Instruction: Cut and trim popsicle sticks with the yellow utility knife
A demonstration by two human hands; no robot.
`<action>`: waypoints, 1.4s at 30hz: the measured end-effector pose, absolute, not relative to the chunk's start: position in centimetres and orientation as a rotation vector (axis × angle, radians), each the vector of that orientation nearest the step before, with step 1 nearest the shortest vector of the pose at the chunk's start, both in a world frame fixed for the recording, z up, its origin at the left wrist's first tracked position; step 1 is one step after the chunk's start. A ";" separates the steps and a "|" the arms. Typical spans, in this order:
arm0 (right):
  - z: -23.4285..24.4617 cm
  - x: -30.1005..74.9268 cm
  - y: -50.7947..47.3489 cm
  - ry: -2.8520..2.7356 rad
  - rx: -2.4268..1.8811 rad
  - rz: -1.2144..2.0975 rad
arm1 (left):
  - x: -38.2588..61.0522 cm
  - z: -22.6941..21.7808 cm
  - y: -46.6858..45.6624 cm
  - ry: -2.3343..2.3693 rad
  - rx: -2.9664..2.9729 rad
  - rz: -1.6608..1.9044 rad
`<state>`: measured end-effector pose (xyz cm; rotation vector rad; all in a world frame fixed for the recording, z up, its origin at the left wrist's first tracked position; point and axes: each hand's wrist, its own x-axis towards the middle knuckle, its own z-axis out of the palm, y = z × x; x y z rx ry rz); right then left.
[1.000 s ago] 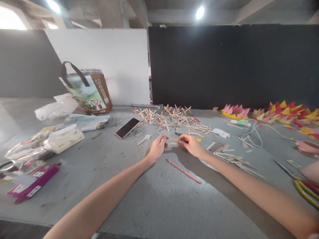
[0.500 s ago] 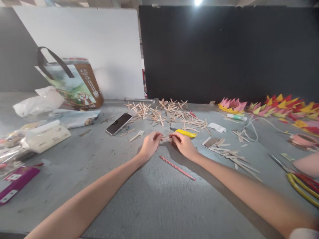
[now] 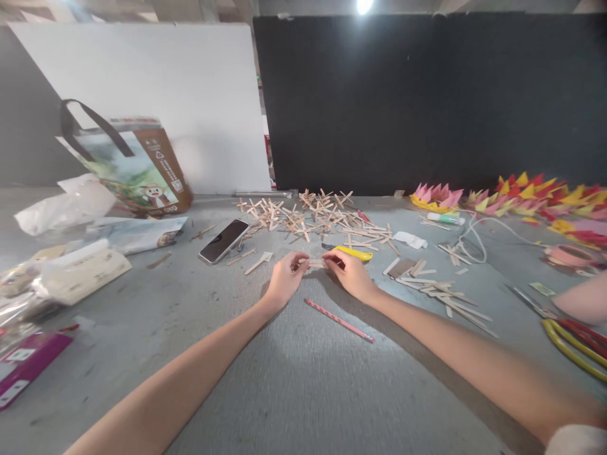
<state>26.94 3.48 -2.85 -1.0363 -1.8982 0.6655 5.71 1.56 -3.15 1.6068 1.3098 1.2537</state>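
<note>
Between my two hands, wooden craft sticks (image 3: 317,263) lie level, pinched at either end; whether there are two or more I cannot tell. My left hand (image 3: 286,277) closes thumb and fingers on the left end. At the right end, my right hand (image 3: 349,272) grips in a like pinch. Just behind the right hand is a yellow utility knife (image 3: 353,253), partly covered by it. A pink patterned pencil (image 3: 339,320) rests on the grey table (image 3: 265,385) nearer to me. Beyond the hands spreads a heap of craft sticks (image 3: 284,215), many joined as crosses.
Left of the heap lies a phone (image 3: 224,241); a printed bag (image 3: 137,164) stands behind it. Loose sticks (image 3: 441,292) scatter at right, near scissors (image 3: 566,341), tape (image 3: 571,256) and a glue stick (image 3: 446,218). Folded-paper crowns (image 3: 436,197) line the back right. Another person's arm (image 3: 585,298) enters at right.
The whole view has shifted slightly. Both hands keep their pinch on the craft sticks, which now show a little more of their flat faces between the fingers.
</note>
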 end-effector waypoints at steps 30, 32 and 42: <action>-2.8 29.7 5.4 -1.956 -1.289 0.100 | 5.1 -3.0 1.8 1.455 1.667 1.384; -3.0 30.8 6.3 -2.003 -1.372 -0.062 | 5.3 -2.8 1.5 1.448 1.758 1.329; -4.5 31.3 7.4 -2.086 -1.482 -0.216 | 6.3 -2.7 0.7 1.318 2.251 1.015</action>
